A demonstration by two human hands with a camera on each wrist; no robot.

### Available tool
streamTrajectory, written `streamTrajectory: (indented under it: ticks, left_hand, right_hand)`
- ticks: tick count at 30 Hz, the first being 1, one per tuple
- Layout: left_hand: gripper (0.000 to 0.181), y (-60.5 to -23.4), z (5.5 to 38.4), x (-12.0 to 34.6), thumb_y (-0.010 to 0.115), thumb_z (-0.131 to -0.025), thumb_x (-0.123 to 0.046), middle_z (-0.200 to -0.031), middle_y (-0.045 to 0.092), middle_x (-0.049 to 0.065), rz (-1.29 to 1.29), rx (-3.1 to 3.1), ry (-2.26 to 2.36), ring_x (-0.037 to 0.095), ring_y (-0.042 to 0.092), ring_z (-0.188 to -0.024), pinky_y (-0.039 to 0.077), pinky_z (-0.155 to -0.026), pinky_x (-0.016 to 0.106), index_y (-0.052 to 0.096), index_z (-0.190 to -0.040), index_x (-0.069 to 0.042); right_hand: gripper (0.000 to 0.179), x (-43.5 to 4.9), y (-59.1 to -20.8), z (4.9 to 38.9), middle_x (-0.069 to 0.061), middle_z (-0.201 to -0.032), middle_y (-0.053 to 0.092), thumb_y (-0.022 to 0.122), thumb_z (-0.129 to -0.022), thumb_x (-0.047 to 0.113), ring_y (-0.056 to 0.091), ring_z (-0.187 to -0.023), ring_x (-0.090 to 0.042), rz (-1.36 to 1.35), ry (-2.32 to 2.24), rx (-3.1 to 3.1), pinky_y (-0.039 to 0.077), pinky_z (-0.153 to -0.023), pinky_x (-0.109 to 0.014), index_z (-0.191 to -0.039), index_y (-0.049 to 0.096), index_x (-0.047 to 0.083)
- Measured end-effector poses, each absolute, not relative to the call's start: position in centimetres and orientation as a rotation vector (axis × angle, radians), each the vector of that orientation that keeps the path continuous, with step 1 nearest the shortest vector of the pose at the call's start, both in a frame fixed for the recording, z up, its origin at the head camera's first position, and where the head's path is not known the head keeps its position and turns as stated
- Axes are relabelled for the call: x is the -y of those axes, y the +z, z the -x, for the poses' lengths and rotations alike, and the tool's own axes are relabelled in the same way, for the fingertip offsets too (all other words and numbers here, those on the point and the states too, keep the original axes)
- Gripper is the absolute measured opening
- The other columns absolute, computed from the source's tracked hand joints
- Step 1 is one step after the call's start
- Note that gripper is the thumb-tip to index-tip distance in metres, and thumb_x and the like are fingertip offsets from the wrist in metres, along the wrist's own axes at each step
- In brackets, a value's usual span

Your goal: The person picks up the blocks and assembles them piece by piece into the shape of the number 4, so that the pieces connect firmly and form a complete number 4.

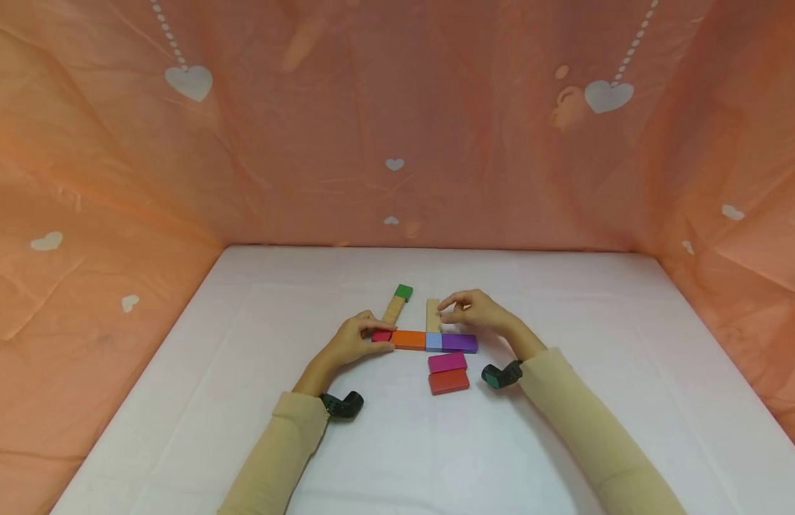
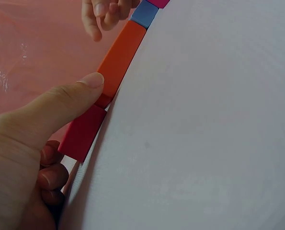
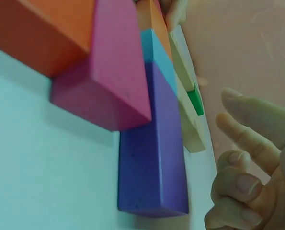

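Observation:
In the head view, several blocks form a joined row: a crimson block point(image 1: 381, 335), an orange block point(image 1: 409, 340), a light blue block point(image 1: 433, 342) and a purple block point(image 1: 459, 343). My left hand point(image 1: 355, 337) holds the crimson block between thumb and fingers, the thumb reaching the orange block's end. Plain wooden blocks extend from the row's far side: one point(image 1: 393, 310) slants toward a green block point(image 1: 404, 292), another point(image 1: 433, 315) stands off the light blue block. Beside that second one hovers my right hand point(image 1: 477, 312), its thumb and forefinger apart around nothing.
Nearer than the row, a magenta block point(image 1: 447, 362) and a red-orange block point(image 1: 449, 382) lie side by side, touching. A white cloth covers the table point(image 1: 242, 315). Orange sheeting point(image 1: 397, 129) with hearts hangs at the back and sides.

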State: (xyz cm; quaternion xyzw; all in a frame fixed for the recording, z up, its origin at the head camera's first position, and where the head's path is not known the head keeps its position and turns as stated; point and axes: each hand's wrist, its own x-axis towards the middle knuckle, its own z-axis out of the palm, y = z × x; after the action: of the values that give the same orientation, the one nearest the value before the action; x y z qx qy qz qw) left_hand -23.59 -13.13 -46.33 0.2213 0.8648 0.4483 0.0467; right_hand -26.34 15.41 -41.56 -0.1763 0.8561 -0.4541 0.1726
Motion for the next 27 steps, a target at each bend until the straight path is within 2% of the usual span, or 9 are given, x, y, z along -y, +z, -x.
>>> streamTrajectory:
  ticks: [13, 19, 27]
  left_hand:
    - [0.035, -46.3, 23.5, 13.2, 0.081, -0.076, -0.017, -0.078, 0.044, 0.003, -0.653, -2.622, 1.382, 0.012, 0.038, -0.077, 0.029, -0.067, 0.019, 0.074, -0.109, -0.008]
    - [0.035, -46.3, 23.5, 13.2, 0.081, -0.076, -0.016, -0.078, 0.044, 0.003, -0.654, -2.625, 1.381, 0.013, 0.038, -0.077, 0.030, -0.067, 0.019, 0.074, -0.109, -0.008]
    - [0.036, -46.2, 23.6, 13.1, 0.081, -0.076, -0.017, -0.079, 0.045, 0.003, -0.660, -2.627, 1.367, 0.013, 0.039, -0.077, 0.030, -0.067, 0.019, 0.074, -0.110, -0.008]
  right_hand:
    - [0.026, -15.7, -41.5, 24.6, 0.005, -0.070, 0.050, 0.071, -0.084, 0.012, 0.043, -0.070, -0.012, 0.610, -1.282, -2.442, 0.033, -0.063, -0.022, -0.107, 0.069, -0.001]
    - [0.027, -16.0, -41.4, 23.7, 0.002, -0.071, 0.045, 0.071, -0.085, 0.012, 0.041, -0.068, -0.010, 0.609, -1.307, -2.424, 0.032, -0.062, -0.022, -0.108, 0.069, -0.001]
    - [0.030, -17.3, -42.2, 22.6, 0.005, -0.068, 0.044, 0.072, -0.083, 0.009, 0.042, -0.061, -0.004, 0.530, -1.383, -2.426, 0.036, -0.061, -0.020, -0.109, 0.066, -0.004]
